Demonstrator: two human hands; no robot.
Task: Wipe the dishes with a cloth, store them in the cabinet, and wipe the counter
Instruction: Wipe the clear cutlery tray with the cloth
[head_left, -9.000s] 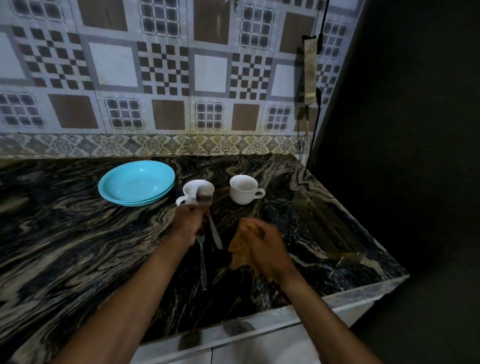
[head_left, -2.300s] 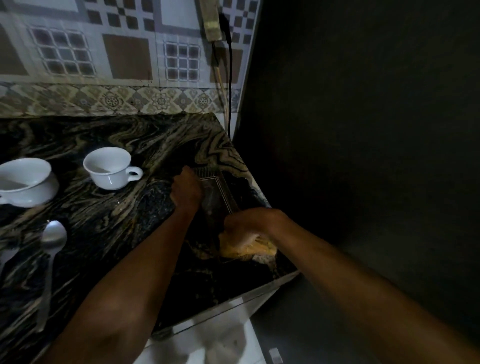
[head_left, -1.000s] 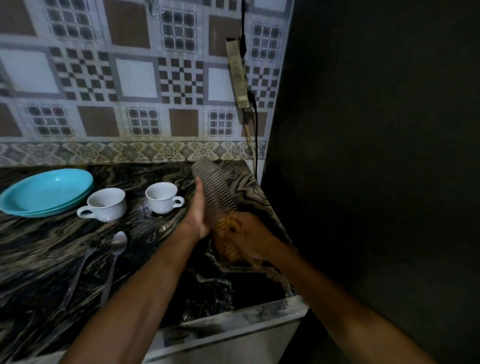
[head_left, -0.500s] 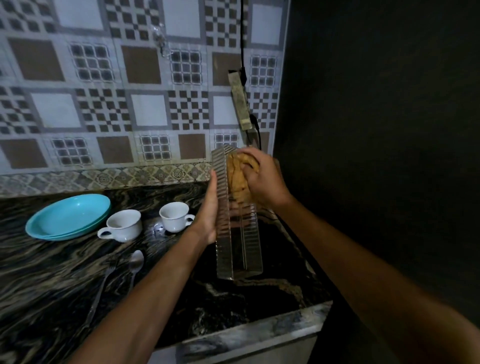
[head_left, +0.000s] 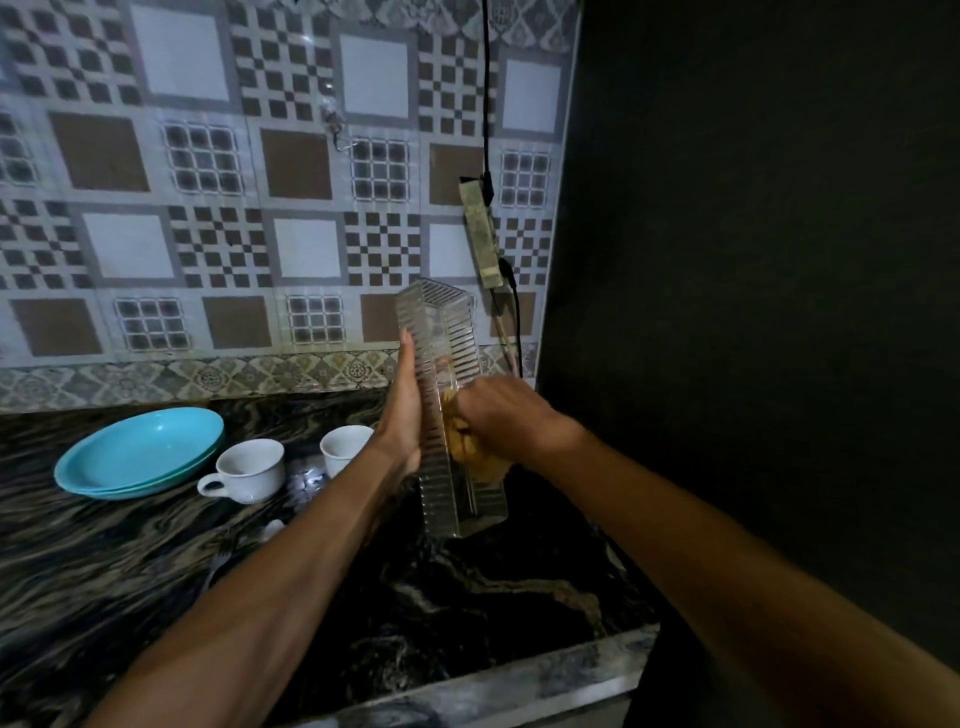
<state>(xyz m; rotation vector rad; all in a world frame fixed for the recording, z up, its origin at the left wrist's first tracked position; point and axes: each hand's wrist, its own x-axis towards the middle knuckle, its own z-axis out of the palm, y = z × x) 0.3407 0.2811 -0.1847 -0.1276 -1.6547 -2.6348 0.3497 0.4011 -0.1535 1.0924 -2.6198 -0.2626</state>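
Two hands on clear tray (head_left: 451, 415), held upright at frame centre above counter (head_left: 467, 597). Left hand (head_left: 402, 415) flat against tray side, fingers straight. Right hand (head_left: 501, 418) clenched round cloth (head_left: 470, 457), rubbing inside. Risk: slick plastic, flat-palm support only; hard rub could tip tray onto cups (head_left: 249, 470).

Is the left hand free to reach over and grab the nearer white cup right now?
Probably not yet. The left hand is pressed flat against the clear ribbed tray, steadying it upright while the right hand wipes with the cloth. The nearer white cup itself sits unobstructed beside it.
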